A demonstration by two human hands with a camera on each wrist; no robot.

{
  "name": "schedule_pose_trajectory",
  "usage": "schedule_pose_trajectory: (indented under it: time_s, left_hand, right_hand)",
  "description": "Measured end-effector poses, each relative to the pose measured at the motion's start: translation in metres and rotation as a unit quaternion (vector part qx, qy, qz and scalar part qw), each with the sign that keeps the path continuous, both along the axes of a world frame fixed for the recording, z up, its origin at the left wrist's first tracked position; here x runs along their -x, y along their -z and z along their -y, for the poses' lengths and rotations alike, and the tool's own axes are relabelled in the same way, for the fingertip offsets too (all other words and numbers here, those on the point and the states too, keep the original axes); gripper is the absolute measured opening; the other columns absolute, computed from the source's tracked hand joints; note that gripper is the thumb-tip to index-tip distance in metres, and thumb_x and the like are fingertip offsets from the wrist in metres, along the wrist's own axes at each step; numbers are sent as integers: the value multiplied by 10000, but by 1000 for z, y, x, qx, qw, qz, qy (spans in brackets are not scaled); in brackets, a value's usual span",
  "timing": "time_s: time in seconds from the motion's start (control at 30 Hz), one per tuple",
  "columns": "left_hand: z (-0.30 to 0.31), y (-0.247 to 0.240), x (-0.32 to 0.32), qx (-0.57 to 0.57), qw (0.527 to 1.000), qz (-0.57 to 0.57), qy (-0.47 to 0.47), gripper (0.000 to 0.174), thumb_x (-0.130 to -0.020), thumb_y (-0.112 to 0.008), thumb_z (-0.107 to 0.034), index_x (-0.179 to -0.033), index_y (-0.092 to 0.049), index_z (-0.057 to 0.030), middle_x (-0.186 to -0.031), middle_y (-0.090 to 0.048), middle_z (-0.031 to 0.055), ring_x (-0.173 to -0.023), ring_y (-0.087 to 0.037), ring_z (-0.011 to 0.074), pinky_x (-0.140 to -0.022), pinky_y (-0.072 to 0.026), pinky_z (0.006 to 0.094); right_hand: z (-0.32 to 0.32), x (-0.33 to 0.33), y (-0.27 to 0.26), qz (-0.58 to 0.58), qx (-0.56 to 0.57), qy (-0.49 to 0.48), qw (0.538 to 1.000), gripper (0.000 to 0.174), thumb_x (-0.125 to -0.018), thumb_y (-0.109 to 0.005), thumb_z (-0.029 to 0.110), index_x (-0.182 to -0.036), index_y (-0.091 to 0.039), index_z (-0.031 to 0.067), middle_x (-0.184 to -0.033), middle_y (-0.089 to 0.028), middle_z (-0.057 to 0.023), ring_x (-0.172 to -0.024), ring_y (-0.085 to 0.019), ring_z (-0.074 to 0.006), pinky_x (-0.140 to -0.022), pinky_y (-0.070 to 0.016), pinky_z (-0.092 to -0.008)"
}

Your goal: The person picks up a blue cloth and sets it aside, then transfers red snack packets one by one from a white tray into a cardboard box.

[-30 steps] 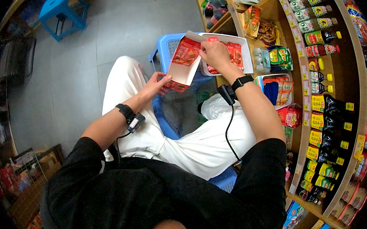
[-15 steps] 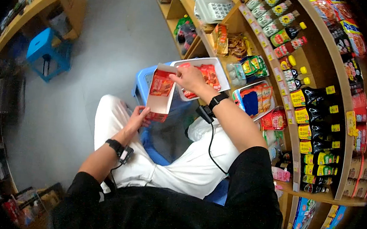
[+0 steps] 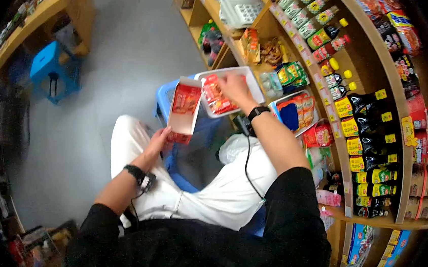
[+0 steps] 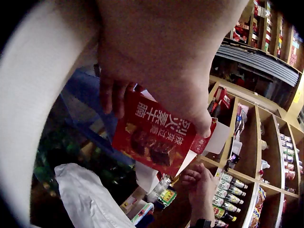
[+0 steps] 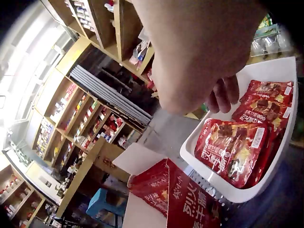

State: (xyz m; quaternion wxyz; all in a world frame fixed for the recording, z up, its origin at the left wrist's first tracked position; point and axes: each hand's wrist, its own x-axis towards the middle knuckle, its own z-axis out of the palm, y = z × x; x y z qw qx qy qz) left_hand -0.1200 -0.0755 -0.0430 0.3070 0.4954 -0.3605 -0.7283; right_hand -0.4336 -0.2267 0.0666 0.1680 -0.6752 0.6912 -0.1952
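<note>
R hand [image 3: 235, 89] is hovering over the white tub [image 3: 253, 81], so it's the nearer one to the red packs [image 3: 216, 102] lying inside. L hand [image 3: 157, 141] is gripping the red box [image 3: 182, 123] at its near L corner, thumb on one side, fingers on the other, well apart from the packs. R fingers are hanging relaxed, slightly bent, w/ nothing visible in them; R thumb is hidden in the R wrist view, and can't tell if fingertips are touching a pack.

Key relation: box is sitting just L of tub, edges close; can't tell if they're touching. Packs are thus lying to the R of the box opening, w/ R hand above them and the tub wall btwn packs and box. Box's long axis is running away from the body, approx. straight ahead; tub's is running more crosswise, angled a bit. Box is gaping up toward the head cam, w/ a red pack [image 3: 186, 100] showing in its far part. In the tub, packs are lying flat-ish, overlapping, one pile [image 5: 232, 151] nearer the box, another [image 5: 270, 105] farther off. Blue stool [image 3: 163, 101] is showing under/beside both; can't tell if box is resting on it or being held clear.
</note>
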Motion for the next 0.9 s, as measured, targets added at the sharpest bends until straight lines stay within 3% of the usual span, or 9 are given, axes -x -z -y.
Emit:
schedule_pose_trajectory:
  time_s: [0.1, 0.2, 0.37, 0.43, 0.57, 0.63, 0.7, 0.9]
  left_hand:
    - [1, 0, -2, -1, 1000, 21, 21, 683, -925, -541, -611, -1249, -555, -10, -1020, -651, 58, -752, -586, 138, -683, -511, 280]
    - [-2, -1, 1, -9, 1000, 16, 0, 678, -930, -537, -608, -1236, -548, -4, -979, -647, 59, -721, -583, 134, -666, -515, 280]
    - [4, 10, 1, 9, 1000, 3, 0, 671, -926, -546, -603, -1224, -547, -3, -962, -640, 64, -679, -582, 134, -642, -518, 272]
    - [1, -4, 3, 12, 1000, 9, -13, 669, -925, -546, -601, -1232, -538, -7, -955, -639, 67, -675, -586, 134, -622, -519, 273]
    - [3, 17, 1, 0, 1000, 12, -23, 701, -928, -563, -572, -1335, -422, -18, -994, -628, 103, -692, -594, 154, -615, -525, 294]
    - [3, 18, 2, 7, 1000, 10, -24, 710, -928, -565, -571, -1347, -406, -20, -1000, -627, 108, -697, -596, 159, -621, -527, 299]
    - [3, 17, 2, 11, 1000, 8, -27, 718, -928, -566, -571, -1358, -391, -23, -1006, -626, 114, -703, -597, 165, -626, -529, 305]
    - [1, 9, 2, -2, 1000, 5, -30, 711, -930, -572, -565, -1357, -389, -27, -1008, -627, 119, -729, -603, 169, -662, -531, 318]
  right_hand:
    - [13, 17, 19, -15, 5, 38, 999, 412, -843, -658, 376, -989, -649, -9, -945, -695, -215, -928, -662, -388, -810, -521, -456]
    - [10, 25, 21, 14, 25, 58, 998, 406, -831, -648, 351, -949, -664, -37, -936, -685, -271, -920, -660, -417, -816, -512, -498]
    - [11, 35, 24, -34, -68, 40, 996, 464, -800, -720, 408, -1005, -639, 0, -958, -690, -231, -930, -665, -381, -824, -516, -435]
    - [15, 36, 34, -9, -75, 38, 996, 451, -804, -733, 403, -998, -629, 9, -874, -689, -214, -813, -691, -321, -720, -529, -418]
    - [16, 32, 42, -3, -55, -1, 998, 464, -817, -728, 402, -1009, -595, 1, -815, -677, -193, -711, -677, -311, -657, -520, -427]
    - [14, 26, 40, -17, -53, -4, 998, 518, -807, -732, 411, -1054, -577, -17, -966, -667, -240, -907, -663, -350, -762, -510, -433]
    - [13, 24, 39, -40, -67, -13, 997, 542, -797, -736, 408, -1072, -572, -30, -1031, -654, -250, -972, -644, -367, -806, -501, -442]
    - [12, 22, 45, -40, -80, -71, 993, 527, -785, -753, 374, -1060, -586, -44, -1030, -657, -238, -979, -638, -377, -829, -501, -448]
